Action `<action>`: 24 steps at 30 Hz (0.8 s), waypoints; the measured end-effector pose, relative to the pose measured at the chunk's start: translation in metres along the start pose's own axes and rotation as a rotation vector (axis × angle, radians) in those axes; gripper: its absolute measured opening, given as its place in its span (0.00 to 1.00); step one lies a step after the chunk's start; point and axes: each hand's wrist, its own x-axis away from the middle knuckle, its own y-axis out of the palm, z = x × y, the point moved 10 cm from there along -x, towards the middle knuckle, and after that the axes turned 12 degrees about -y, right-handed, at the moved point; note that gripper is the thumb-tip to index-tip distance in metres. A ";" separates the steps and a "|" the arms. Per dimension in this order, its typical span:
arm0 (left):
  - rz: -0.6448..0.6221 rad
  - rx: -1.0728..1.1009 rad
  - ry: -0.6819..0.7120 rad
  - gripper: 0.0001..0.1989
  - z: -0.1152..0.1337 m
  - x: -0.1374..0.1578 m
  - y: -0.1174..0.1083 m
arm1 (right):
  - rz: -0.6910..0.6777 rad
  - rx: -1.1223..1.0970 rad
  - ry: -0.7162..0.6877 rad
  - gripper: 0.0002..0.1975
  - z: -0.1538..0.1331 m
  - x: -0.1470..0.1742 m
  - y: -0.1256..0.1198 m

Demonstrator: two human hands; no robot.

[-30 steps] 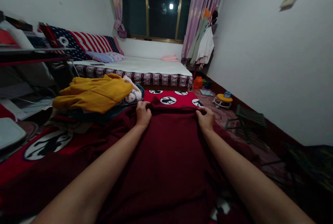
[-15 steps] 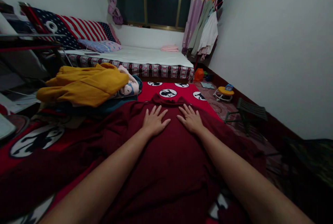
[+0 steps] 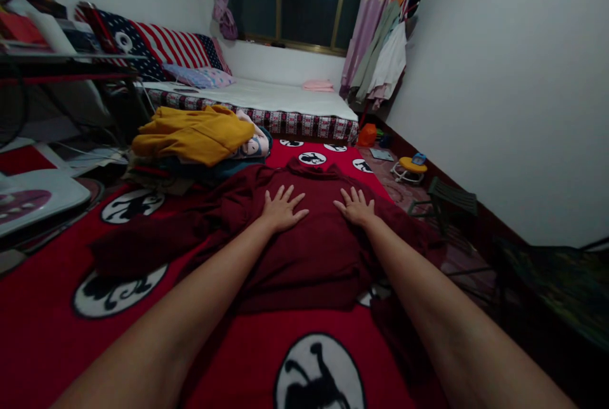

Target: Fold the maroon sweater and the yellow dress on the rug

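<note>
**Dark red garment, laid flat under 2 open palms**

Grip: left hand (image 3: 281,209) and right hand (image 3: 354,206), both flat with fingers spread, palms down on the upper chest of the dark red garment (image 3: 295,244); nothing clasped in either

Location: garment spread front-up on the red blanket (image 3: 228,358), collar towards the far end, 1 sleeve stretched out to the left, the other bunched at the right edge

Handling, as judged: soft, limp knit or fleece, light, not fragile; drapes and creases readily, so likely to slide on the blanket rather than hold shape. Best taken by pinching at shoulders, hem or sleeve ends, not the middle of the body

Materials and shapes:
- garment: matt, slightly fuzzy cloth, high folded collar
- blanket: plush bright red pile, white round medallions with black figures
- yellow garment (image 3: 193,133): thick cloth, heaped on a pile of other clothes just beyond the left sleeve
- bed (image 3: 266,101): pale sheet, patterned border, against the far wall under the window
- green folding stool (image 3: 447,196): rigid, on the floor to the right
</note>
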 end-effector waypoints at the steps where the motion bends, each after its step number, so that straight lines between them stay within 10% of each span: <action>1: -0.005 -0.001 0.004 0.35 -0.002 0.008 0.000 | -0.021 -0.005 -0.012 0.38 -0.003 0.008 0.002; 14: -0.144 0.017 0.203 0.36 -0.001 0.145 -0.006 | -0.256 0.075 -0.493 0.46 -0.057 0.172 0.001; 18: -0.370 0.069 0.368 0.33 -0.005 0.205 -0.028 | -0.224 0.100 -0.628 0.19 -0.083 0.226 -0.043; 20: -0.473 0.133 0.427 0.29 -0.006 0.225 -0.045 | -0.185 0.105 -0.621 0.06 -0.092 0.230 -0.064; 24: -0.643 0.323 0.486 0.17 -0.003 0.230 -0.068 | -0.042 -0.037 -0.571 0.18 -0.111 0.191 -0.081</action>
